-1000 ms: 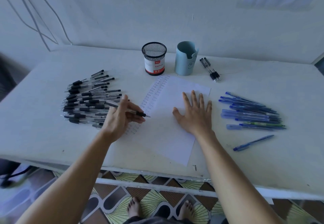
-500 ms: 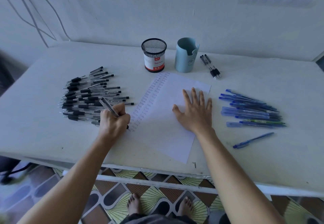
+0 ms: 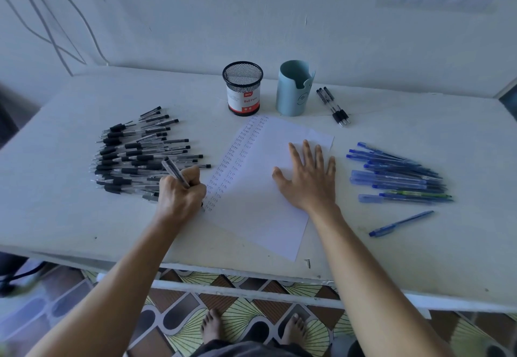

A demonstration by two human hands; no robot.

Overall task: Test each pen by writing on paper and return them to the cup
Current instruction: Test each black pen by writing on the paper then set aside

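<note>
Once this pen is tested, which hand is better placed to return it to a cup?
Probably left. The left hand grips the black pen, tip at the paper; the right hand lies flat, pinning it.

The white label point(image 3: 244, 101) on the black mesh cup point(image 3: 242, 77) reads "Ball Pens" in red; a small red logo above those words is too small to read. At the cup's 6 o'clock, the paper point(image 3: 263, 188) carries the handwritten word "Test", repeated in columns down its left edge.
</note>
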